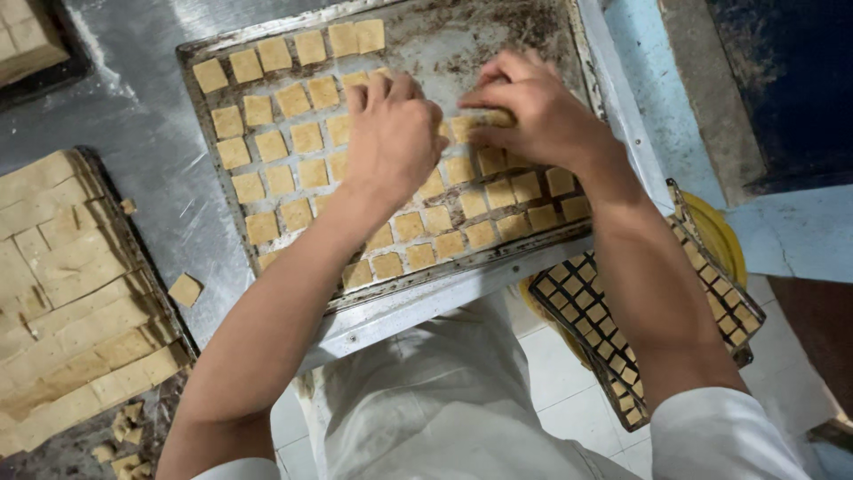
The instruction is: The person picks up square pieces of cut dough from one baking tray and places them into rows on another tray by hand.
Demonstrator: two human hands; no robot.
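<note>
At the left edge of the frame a sheet of scored dough lies on a dark tray, with one loose square on the steel table beside it and crumbs of dough at the lower left. In the upper left corner sits another dark tray of dough. At the lower right a metal grid cutter rests over a yellow tub, partly hidden by the right forearm.

In the upper centre, the baking tray is a worn metal sheet, stained brown, its long axis running from the upper left toward the lower right of the frame. Rows of pale tan dough squares cover most of it, lying flat and a little apart from each other; the upper right part is bare.

The left hand rests palm down on the squares at mid-tray, fingers curled together, hiding what lies under it; whether it grips anything cannot be told. The right hand, just beside it, has its fingers bent and pinched on a dough piece near the tray's middle.
</note>
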